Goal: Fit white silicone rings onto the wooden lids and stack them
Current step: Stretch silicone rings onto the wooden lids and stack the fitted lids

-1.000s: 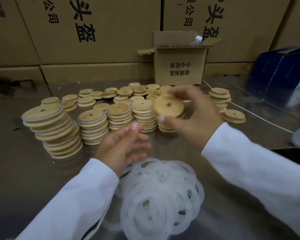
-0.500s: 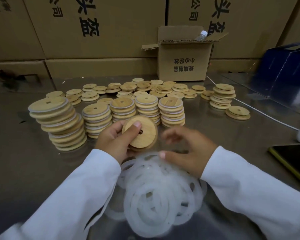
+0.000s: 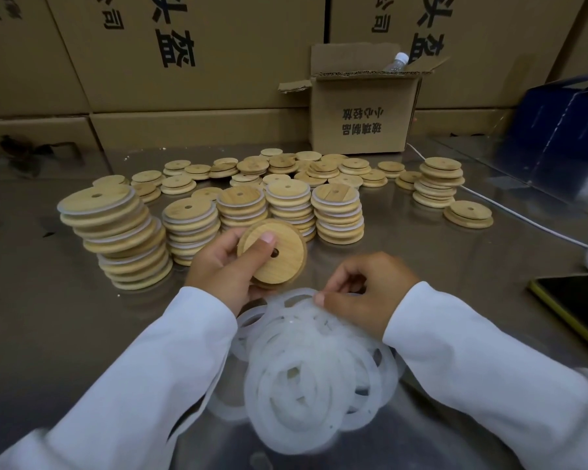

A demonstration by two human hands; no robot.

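The left hand (image 3: 222,269) held a lid (image 3: 286,269) tilted above the table (image 3: 48,317), thumb pressed across its face beside the centre hole, fingers curled behind the rim. The right hand (image 3: 364,293) sat curled over the near pile of rings (image 3: 319,378), thumb and forefinger pinching the edge of the topmost one. A second before, the right hand had held that lid up by the stacks while the left was empty. Half a second before, the lid was already in the left hand and the right was reaching, fingers loose, toward the rings. Behind the hands stood a row of ringed stacks (image 3: 336,212), the leftmost leaning. Past them lay loose bare lids (image 3: 286,167) and, to the right, a bare stack (image 3: 438,181). At the back an open box (image 3: 360,120) held a bottle (image 3: 396,62), its white cap poking above the flaps; the rest of its inside was hidden. Large cartons (image 3: 218,62) lined the wall.
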